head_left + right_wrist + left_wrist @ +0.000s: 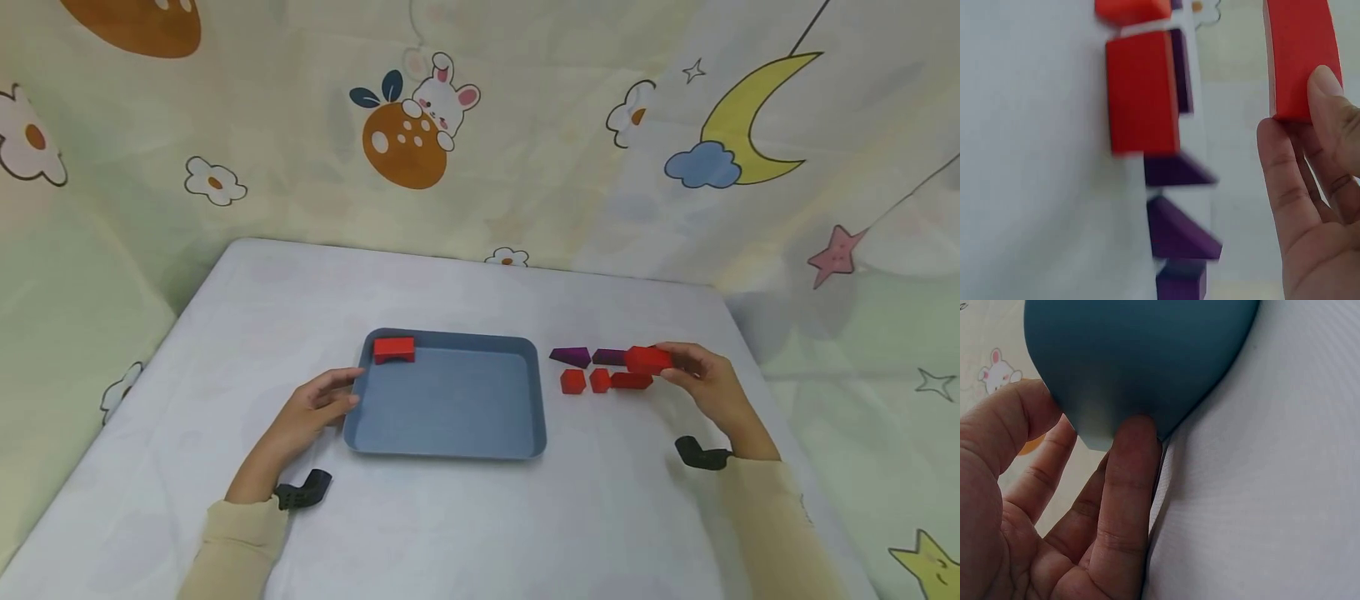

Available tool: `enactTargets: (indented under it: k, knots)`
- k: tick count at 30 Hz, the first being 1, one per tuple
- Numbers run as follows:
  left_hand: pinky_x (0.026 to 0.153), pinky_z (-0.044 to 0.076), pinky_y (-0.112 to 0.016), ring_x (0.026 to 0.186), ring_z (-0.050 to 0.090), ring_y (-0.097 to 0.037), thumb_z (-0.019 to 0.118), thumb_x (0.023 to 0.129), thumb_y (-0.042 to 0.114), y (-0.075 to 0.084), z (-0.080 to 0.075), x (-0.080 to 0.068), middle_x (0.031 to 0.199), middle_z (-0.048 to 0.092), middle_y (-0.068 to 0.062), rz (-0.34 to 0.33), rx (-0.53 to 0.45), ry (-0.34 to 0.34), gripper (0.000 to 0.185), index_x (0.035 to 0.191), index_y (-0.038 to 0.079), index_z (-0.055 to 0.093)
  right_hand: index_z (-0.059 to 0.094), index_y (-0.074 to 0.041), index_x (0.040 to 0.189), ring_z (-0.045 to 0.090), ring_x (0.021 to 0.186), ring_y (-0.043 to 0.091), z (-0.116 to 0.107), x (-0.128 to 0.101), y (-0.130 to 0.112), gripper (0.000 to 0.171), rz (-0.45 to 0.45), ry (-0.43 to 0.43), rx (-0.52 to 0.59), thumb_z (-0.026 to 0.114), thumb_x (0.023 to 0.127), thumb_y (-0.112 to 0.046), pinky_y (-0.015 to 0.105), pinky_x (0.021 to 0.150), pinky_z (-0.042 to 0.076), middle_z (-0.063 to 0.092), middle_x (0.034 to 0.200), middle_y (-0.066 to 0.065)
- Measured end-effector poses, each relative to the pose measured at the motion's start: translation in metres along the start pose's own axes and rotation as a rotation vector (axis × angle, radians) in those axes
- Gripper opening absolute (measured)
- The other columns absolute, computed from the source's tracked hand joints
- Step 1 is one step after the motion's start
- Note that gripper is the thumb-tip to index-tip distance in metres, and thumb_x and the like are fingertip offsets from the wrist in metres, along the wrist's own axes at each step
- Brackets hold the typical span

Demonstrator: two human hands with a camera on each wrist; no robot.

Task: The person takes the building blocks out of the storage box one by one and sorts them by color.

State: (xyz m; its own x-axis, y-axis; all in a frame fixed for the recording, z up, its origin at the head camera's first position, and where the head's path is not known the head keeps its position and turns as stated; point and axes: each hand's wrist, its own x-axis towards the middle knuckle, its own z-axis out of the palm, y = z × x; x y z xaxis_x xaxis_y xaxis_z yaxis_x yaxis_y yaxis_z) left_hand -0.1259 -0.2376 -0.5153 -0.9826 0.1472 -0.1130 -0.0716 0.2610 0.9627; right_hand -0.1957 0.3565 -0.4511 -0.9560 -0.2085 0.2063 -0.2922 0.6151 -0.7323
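Note:
At the left rim of a shallow blue-grey tray (450, 408) my left hand (318, 404) grips the edge, its thumb and fingers lying on the tray wall (1141, 356) in the left wrist view. Inside the tray's far left corner sits a red block with an arched notch (393, 350). My right hand (705, 383) pinches a red rectangular block (647, 360) between thumb and fingers, raised above the table to the right of the tray. The thumb lies on the face of this red block (1297, 56) in the right wrist view.
Between tray and right hand lie a purple wedge-shaped block (572, 357), a longer purple block (608, 357), two small red blocks (573, 382) and a red bar (632, 381). A white cloth covers the table (465, 525). A patterned curtain (525, 167) hangs behind.

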Motion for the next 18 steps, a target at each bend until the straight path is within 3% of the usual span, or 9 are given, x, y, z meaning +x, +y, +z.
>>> enactTargets:
  k: [2,6,8,10,13,16,18]
  knots:
    - [0.089,0.058,-0.026,0.113,0.065,-0.004,0.068,0.108,0.017,0.000,0.000,0.000,0.152,0.056,-0.029,0.004,-0.003,0.000,0.052,0.155,0.001,0.054,0.065,0.009,0.138,0.055,0.105,-0.018,-0.007,-0.002,0.009,0.040,0.015,0.012,-0.027,0.074,0.100,0.003,0.005,0.088,0.048,0.068,0.124,-0.007]
    - [0.089,0.058,-0.026,0.113,0.064,-0.003,0.068,0.108,0.016,-0.001,0.000,0.000,0.152,0.056,-0.029,0.008,-0.003,0.000,0.052,0.155,0.000,0.054,0.064,0.010,0.139,0.048,0.105,-0.024,-0.018,-0.006,0.028,0.041,0.048,0.015,-0.099,0.073,0.099,0.005,0.001,0.088,0.043,0.066,0.133,0.030]
    - [0.088,0.058,-0.026,0.113,0.065,-0.004,0.068,0.108,0.016,-0.001,0.000,0.000,0.151,0.057,-0.030,0.010,0.000,0.001,0.052,0.155,0.000,0.054,0.063,0.011,0.139,0.060,0.109,-0.010,-0.021,-0.007,0.035,0.041,0.079,0.009,-0.127,0.072,0.100,0.006,0.000,0.087,0.043,0.061,0.137,0.039]
    - [0.088,0.058,-0.027,0.113,0.065,-0.005,0.068,0.108,0.016,-0.001,0.000,0.000,0.150,0.058,-0.030,0.012,0.001,0.000,0.052,0.155,0.001,0.054,0.063,0.011,0.140,0.071,0.115,0.015,-0.021,-0.010,0.040,0.042,0.113,0.009,-0.153,0.072,0.099,0.006,0.000,0.084,0.043,0.060,0.139,0.040]
    - [0.088,0.059,-0.027,0.113,0.065,-0.005,0.068,0.108,0.017,-0.001,0.000,-0.001,0.150,0.058,-0.029,0.015,0.001,0.000,0.051,0.155,0.001,0.054,0.062,0.010,0.141,0.062,0.122,0.056,-0.020,-0.014,0.047,0.043,0.167,0.008,-0.181,0.072,0.099,0.007,0.000,0.081,0.043,0.059,0.141,0.040]
    - [0.088,0.059,-0.027,0.113,0.064,-0.005,0.067,0.108,0.017,0.000,0.000,-0.001,0.151,0.057,-0.030,0.020,-0.004,-0.005,0.052,0.155,0.000,0.053,0.062,0.009,0.142,0.059,0.125,0.061,-0.017,-0.016,0.053,0.044,0.198,0.002,-0.199,0.072,0.099,0.008,0.000,0.079,0.042,0.059,0.142,0.041]
    - [0.088,0.059,-0.027,0.113,0.065,-0.005,0.067,0.108,0.017,0.000,0.000,-0.002,0.150,0.058,-0.029,0.021,-0.007,-0.003,0.052,0.155,0.000,0.053,0.062,0.009,0.142,0.059,0.126,0.061,-0.015,-0.016,0.055,0.045,0.217,-0.014,-0.207,0.072,0.098,0.008,0.006,0.082,0.049,0.058,0.142,0.041]
